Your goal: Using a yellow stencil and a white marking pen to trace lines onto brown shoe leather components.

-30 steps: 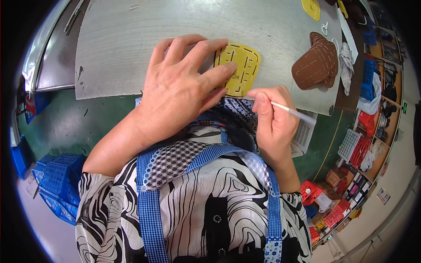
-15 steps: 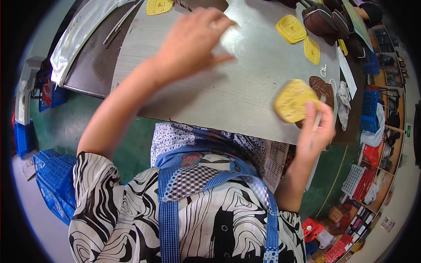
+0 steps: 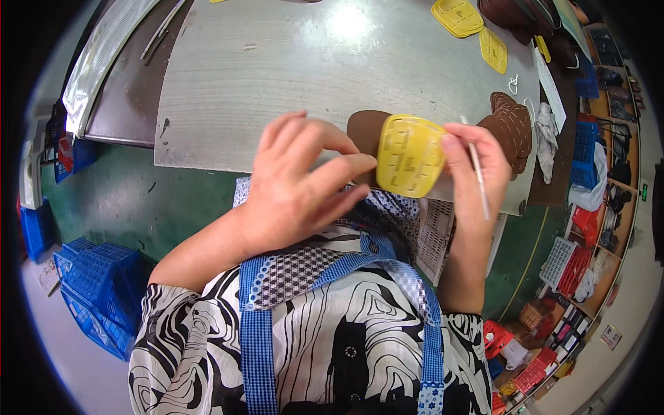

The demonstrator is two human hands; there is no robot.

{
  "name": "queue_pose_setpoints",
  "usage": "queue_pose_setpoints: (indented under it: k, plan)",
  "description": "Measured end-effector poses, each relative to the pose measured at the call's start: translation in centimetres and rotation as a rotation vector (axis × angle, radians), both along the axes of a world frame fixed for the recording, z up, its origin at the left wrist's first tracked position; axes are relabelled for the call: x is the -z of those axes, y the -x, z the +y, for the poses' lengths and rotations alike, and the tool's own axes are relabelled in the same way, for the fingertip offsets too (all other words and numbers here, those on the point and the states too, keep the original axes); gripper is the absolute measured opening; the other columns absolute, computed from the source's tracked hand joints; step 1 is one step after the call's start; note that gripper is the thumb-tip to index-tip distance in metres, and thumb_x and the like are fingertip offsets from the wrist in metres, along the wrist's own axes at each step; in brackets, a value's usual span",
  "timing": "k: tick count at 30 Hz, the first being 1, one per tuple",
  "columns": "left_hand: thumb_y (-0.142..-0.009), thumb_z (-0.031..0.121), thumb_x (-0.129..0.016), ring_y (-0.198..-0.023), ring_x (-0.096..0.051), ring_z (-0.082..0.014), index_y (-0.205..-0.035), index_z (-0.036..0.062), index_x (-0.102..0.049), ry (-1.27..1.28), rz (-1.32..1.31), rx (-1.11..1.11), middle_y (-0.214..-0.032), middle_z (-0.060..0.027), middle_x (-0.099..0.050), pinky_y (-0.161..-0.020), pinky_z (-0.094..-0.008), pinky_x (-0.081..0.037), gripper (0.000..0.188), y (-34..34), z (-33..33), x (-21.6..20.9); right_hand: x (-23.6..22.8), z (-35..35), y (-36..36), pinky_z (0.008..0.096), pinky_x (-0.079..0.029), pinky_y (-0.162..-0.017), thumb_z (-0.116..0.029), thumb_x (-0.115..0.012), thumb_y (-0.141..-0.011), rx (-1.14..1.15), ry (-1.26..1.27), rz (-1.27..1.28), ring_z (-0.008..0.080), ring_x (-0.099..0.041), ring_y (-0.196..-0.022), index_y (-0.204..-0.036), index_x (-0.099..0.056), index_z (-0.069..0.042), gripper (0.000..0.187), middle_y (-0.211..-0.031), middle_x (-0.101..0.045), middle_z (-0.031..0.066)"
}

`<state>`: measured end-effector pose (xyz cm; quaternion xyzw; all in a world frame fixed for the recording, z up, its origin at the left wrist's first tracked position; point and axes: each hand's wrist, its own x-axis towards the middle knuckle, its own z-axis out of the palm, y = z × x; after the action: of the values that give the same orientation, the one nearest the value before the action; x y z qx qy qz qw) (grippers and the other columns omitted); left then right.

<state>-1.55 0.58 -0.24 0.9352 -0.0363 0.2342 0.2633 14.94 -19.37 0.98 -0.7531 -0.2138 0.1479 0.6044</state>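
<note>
My right hand (image 3: pixel 477 162) is closed on a yellow slotted template (image 3: pixel 411 159), thumb over its right edge, with a thin silvery pen (image 3: pixel 478 181) also between the fingers. Behind the template's left side shows a flat brown piece (image 3: pixel 361 130), close to the table's front edge; how it is supported is hidden. My left hand (image 3: pixel 297 173) has its fingers apart, the index fingertip at the template's left edge over the brown piece. To the right of my right hand lie brown pieces (image 3: pixel 508 131) with pale stitch-like marks.
More yellow templates (image 3: pixel 460 17) lie at the table's far right, beside stacked brown pieces (image 3: pixel 508 17). A crumpled cloth (image 3: pixel 546 142) and white string (image 3: pixel 513 84) are on the right side. Blue crates (image 3: pixel 104 290) stand on the floor at left; shelves (image 3: pixel 609 173) line the right.
My left hand has come back from the far side of the table toward me. The template has moved left, held upright by my right hand, and a brown piece now shows behind it.
</note>
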Motion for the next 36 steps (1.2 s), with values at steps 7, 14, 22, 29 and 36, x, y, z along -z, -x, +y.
queue_pose_setpoints:
  k: [7, 14, 22, 29, 36]
  plan:
    - [-0.079, 0.018, -0.079, -0.09, -0.052, -0.0223, -0.117, 0.0164, -0.074, 0.04, 0.033, -0.092, -0.096, -0.002, -0.058, -0.086, -0.039, -0.039, 0.039, -0.4, -0.2, -0.2, 0.8, 2.5, 0.7, 0.0212, -0.05, -0.071, -0.007, -0.074, -0.095, -0.092, 0.083, -0.036, 0.0045, -0.06, -0.076, -0.105, -0.071, 0.004, 0.015, -0.084, -0.071, 0.0027]
    - [-0.078, 0.031, -0.082, -0.09, -0.051, -0.0217, -0.121, 0.0181, -0.075, -0.024, 0.091, -0.123, -0.093, -0.0012, -0.055, -0.088, -0.0393, -0.038, 0.046, -0.4, -0.4, 0.1, 0.7, 3.0, 0.7, 0.0228, -0.049, -0.064, -0.009, -0.075, -0.094, -0.075, 0.212, -0.171, 0.0047, -0.059, -0.068, -0.102, -0.072, 0.003, 0.014, -0.076, -0.071, 0.0049]
    - [-0.078, 0.035, -0.081, -0.098, -0.052, -0.0226, -0.12, 0.0199, -0.075, -0.05, 0.126, -0.132, -0.102, -0.0008, -0.058, -0.091, -0.0409, -0.039, 0.045, -0.5, -0.5, 0.3, 0.7, 3.2, 0.6, 0.0274, -0.049, -0.065, -0.015, -0.073, -0.097, -0.156, 0.397, -0.496, 0.0132, -0.06, -0.067, -0.11, -0.067, 0.0, 0.021, -0.079, -0.065, 0.0073]
    - [-0.077, 0.034, -0.08, -0.125, -0.053, -0.027, -0.115, 0.022, -0.073, -0.103, 0.182, -0.157, -0.142, 0.0027, -0.059, -0.102, -0.0443, -0.039, 0.041, -0.6, -0.7, 0.0, -1.1, 2.8, 0.3, 0.0259, -0.049, -0.067, -0.023, -0.063, -0.105, -0.147, 0.028, -0.224, 0.0113, -0.059, -0.073, -0.114, -0.064, 0.001, 0.026, -0.085, -0.062, 0.0039]
    - [-0.075, 0.031, -0.081, -0.123, -0.054, -0.0272, -0.108, 0.0248, -0.073, -0.101, 0.163, -0.153, -0.138, 0.0032, -0.061, -0.101, -0.0459, -0.04, 0.035, -0.8, -0.6, 0.1, -1.0, 4.1, 0.6, 0.0257, -0.049, -0.064, -0.02, -0.06, -0.105, -0.321, -0.046, -0.179, 0.0115, -0.061, -0.069, -0.096, -0.07, 0.002, 0.026, -0.079, -0.067, 0.0056]
